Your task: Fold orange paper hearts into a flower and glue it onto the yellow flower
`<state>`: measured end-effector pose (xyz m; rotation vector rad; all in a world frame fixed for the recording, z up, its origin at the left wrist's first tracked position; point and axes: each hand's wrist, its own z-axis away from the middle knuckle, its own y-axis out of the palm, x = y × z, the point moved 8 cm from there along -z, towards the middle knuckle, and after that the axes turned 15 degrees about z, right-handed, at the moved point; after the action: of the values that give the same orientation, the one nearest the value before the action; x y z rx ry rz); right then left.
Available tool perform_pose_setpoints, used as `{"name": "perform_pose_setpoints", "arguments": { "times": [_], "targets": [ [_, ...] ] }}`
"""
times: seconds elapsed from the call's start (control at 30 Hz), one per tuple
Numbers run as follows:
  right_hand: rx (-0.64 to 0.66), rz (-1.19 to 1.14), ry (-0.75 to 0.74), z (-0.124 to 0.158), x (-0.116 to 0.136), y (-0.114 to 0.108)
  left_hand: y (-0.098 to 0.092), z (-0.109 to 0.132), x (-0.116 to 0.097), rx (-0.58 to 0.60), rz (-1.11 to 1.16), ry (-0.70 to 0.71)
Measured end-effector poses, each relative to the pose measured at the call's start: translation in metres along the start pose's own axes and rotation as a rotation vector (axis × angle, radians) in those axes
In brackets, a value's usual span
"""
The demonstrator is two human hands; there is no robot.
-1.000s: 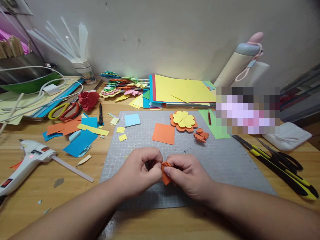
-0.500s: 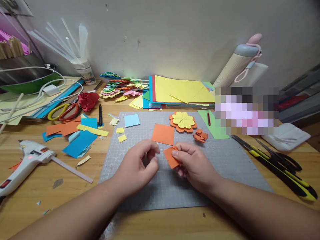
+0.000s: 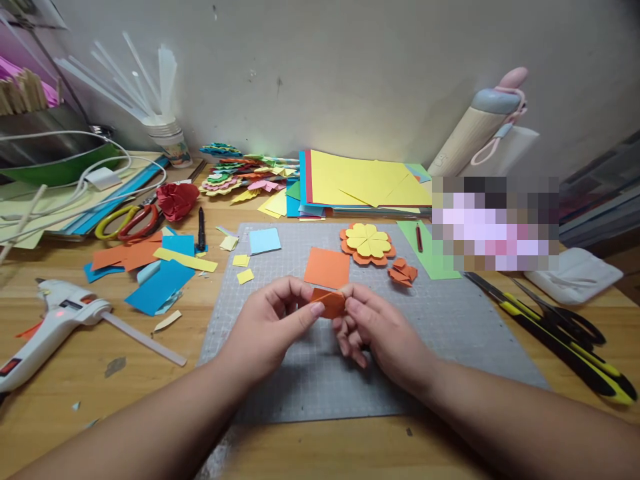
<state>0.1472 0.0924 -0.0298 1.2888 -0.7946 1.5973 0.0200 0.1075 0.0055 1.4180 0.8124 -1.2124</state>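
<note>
A small folded piece of orange paper [image 3: 329, 304] is pinched between both hands above the grey cutting mat [image 3: 280, 393]. My left hand [image 3: 273, 320] grips its left edge with thumb and fingers. On the other edge, my right hand [image 3: 383, 323] pinches the paper between thumb and forefinger, its lower fingers curled loosely below. Just beyond the hands lies a flat orange paper square [image 3: 327, 268]. Behind it on the mat sits a yellow-and-orange paper flower [image 3: 369, 241], with a small folded orange paper shape [image 3: 403, 272] to its right.
A glue gun [image 3: 65, 320] and paper scraps [image 3: 160, 287] lie at left, near red-handled scissors [image 3: 143, 223]. Stacked coloured paper [image 3: 360, 177] stands at the back. On the right are a utility knife [image 3: 565, 347], black scissors [image 3: 570, 320] and a leaning bottle [image 3: 475, 127].
My left hand, empty before, has closed on the orange paper's left edge. The paper has moved slightly left and up and is now tilted between both hands.
</note>
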Motion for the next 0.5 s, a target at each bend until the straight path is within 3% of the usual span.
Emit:
{"name": "perform_pose_setpoints", "arguments": {
  "times": [0.1, 0.23, 0.37, 0.5],
  "targets": [
    [0.0, 0.171, -0.113, 0.003, 0.011, 0.002, 0.009, -0.001, 0.012, 0.052, 0.182, -0.157],
    [-0.1, 0.226, -0.184, 0.007, 0.021, -0.004, 0.01, 0.0, 0.018, 0.056, 0.049, -0.225],
    [-0.152, 0.2, -0.195, 0.007, 0.025, -0.007, 0.01, 0.001, 0.016, 0.088, -0.154, -0.197],
    [-0.196, 0.203, -0.202, 0.007, 0.027, -0.01, 0.008, -0.001, 0.011, 0.063, -0.131, -0.148]
  ]
}}
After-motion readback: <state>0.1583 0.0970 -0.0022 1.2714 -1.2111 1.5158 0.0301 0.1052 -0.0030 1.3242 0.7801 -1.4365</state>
